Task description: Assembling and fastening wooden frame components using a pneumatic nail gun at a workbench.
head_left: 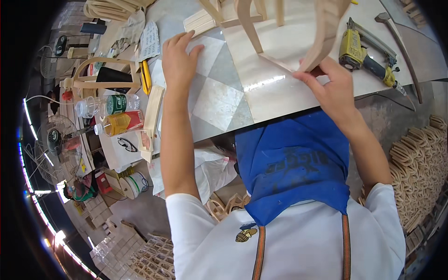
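Observation:
A pale wooden frame with curved legs [324,32] stands on the table at the top, partly cut off by the picture's edge. My right hand [329,86] is closed at the foot of its near right leg, thumb and forefinger pinching where a thin wooden strip [275,62] meets it. That strip runs left to another leg [248,25]. Over the checked part of the table, my left hand [179,58] is open, thumb apart from the fingers. Its fingertips lie beside a small stack of wooden slats [200,22]; whether they touch it I cannot tell.
A yellow-black nail gun [352,49] lies right of the frame, beside a dark curved bar [406,56]. Leftward are a yellow utility knife [146,77], a clear bottle [105,105], an orange drink bottle [120,123] and glasses [127,144]. Curved wooden parts [417,172] are piled at right.

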`<state>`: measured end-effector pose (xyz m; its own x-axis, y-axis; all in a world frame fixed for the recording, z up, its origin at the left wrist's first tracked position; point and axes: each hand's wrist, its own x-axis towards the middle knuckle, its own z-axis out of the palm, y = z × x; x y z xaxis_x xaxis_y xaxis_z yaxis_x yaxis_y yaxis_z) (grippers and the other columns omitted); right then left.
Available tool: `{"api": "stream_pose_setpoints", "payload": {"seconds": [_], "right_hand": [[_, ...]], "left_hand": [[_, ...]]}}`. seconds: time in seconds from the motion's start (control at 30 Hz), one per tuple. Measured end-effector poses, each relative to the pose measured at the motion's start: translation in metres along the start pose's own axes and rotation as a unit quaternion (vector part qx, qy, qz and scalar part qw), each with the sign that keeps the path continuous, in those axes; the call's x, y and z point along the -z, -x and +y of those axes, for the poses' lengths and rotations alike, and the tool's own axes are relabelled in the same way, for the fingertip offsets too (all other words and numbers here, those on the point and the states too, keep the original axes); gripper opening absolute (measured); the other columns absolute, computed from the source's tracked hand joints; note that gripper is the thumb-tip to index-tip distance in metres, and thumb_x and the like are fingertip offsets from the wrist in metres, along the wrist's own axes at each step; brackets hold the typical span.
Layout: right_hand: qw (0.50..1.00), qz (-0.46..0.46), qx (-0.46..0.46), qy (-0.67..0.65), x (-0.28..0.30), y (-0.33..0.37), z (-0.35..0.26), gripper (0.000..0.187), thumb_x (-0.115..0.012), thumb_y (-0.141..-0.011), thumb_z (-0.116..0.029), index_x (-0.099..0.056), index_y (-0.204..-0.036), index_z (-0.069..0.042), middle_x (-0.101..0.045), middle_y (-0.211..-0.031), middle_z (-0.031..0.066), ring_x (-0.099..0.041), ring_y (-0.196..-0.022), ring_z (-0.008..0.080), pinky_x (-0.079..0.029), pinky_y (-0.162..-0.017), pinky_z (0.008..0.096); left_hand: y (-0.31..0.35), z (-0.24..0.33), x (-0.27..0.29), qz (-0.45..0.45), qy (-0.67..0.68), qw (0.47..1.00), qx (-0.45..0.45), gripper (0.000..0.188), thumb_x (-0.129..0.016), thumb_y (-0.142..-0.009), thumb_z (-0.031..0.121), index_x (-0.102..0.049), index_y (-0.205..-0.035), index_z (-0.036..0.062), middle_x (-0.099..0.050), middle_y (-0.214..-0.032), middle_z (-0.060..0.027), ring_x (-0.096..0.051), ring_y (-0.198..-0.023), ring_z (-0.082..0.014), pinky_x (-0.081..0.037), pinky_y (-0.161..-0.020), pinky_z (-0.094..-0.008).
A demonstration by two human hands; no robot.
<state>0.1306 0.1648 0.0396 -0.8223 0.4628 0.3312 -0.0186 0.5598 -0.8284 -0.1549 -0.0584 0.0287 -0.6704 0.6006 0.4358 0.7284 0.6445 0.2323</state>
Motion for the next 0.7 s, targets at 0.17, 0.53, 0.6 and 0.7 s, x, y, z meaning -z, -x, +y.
{"api": "stream_pose_setpoints", "payload": {"seconds": [0.17, 0.53, 0.6, 0.7], "right_hand": [[1.000, -0.007, -0.008, 0.014, -0.017, -0.002, -0.012, 0.024, -0.086, -0.088, -0.009, -0.075, -0.107, 0.000, -0.071, -0.092, 0.0068, -0.066, -0.076, 0.0179, -0.053, -0.071, 0.0286], [0.985, 0.092, 0.032, -0.142, -0.051, 0.032, -0.016, 0.034, -0.076, -0.091, 0.001, -0.073, -0.126, -0.002, -0.073, -0.111, 0.0086, -0.065, -0.081, 0.0184, -0.053, -0.074, 0.0285], [0.989, 0.065, 0.004, -0.136, -0.037, 0.050, -0.008, 0.035, -0.075, -0.092, 0.002, -0.072, -0.127, -0.001, -0.072, -0.114, 0.0096, -0.064, -0.084, 0.0182, -0.053, -0.075, 0.0282], [0.988, -0.046, -0.027, -0.143, -0.020, 0.077, -0.004, 0.038, -0.073, -0.095, 0.003, -0.069, -0.132, 0.000, -0.069, -0.125, 0.0126, -0.063, -0.092, 0.0176, -0.052, -0.079, 0.0271]], "left_hand": [[-0.044, -0.019, -0.011, -0.098, -0.023, 0.995, -0.023, 0.032, -0.075, -0.093, 0.018, -0.080, -0.124, 0.0094, -0.077, -0.121, -0.0062, -0.066, -0.113, -0.0288, -0.054, -0.097, -0.0389], [-0.007, -0.028, 0.018, 0.059, -0.125, 0.974, -0.177, 0.017, -0.070, -0.096, 0.010, -0.078, -0.110, 0.0058, -0.078, -0.114, -0.0067, -0.068, -0.104, -0.0301, -0.055, -0.093, -0.0400], [0.026, 0.012, 0.039, 0.058, -0.089, 0.990, -0.089, 0.017, -0.070, -0.096, 0.008, -0.076, -0.112, 0.0055, -0.078, -0.113, -0.0067, -0.068, -0.104, -0.0309, -0.054, -0.093, -0.0400], [0.094, 0.067, 0.053, 0.031, 0.102, 0.994, -0.010, 0.018, -0.070, -0.094, 0.001, -0.074, -0.111, 0.0011, -0.076, -0.114, -0.0123, -0.069, -0.104, -0.0299, -0.054, -0.095, -0.0376]]}}
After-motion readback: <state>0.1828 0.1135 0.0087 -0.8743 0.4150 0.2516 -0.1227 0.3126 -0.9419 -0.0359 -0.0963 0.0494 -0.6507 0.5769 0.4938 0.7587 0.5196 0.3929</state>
